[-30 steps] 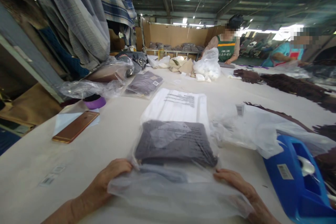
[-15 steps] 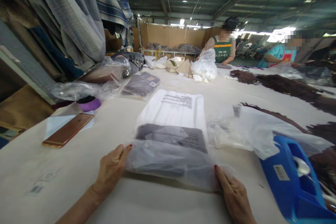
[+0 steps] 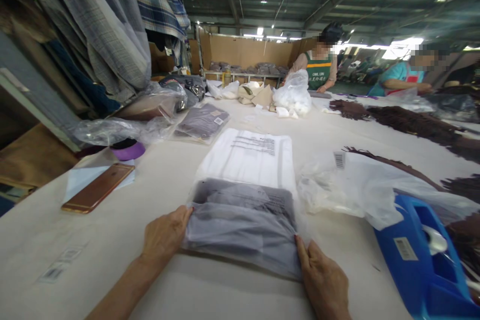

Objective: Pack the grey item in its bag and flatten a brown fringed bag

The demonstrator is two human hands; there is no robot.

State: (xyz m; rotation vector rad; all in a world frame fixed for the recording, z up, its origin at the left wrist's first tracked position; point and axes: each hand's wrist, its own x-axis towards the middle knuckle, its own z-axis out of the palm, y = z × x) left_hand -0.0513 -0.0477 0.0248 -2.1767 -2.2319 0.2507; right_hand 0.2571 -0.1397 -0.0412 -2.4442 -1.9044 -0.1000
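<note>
A clear plastic bag holding a folded dark grey garment lies on the white table right before me. Its near flap is folded over the garment. My left hand presses the bag's left edge, fingers flat and close together. My right hand lies against the bag's right near corner, fingers stretched along the edge. Just beyond the bag lies a stack of empty white printed bags.
A blue tape dispenser stands at my right. Loose plastic bags lie beside it, brown fringed garments farther right. A phone lies at left. Packed bags sit farther back. Two people work at the far end.
The bag's near flap has been folded up over the garment. Both hands moved forward and inward along the bag's sides, flattening it.
</note>
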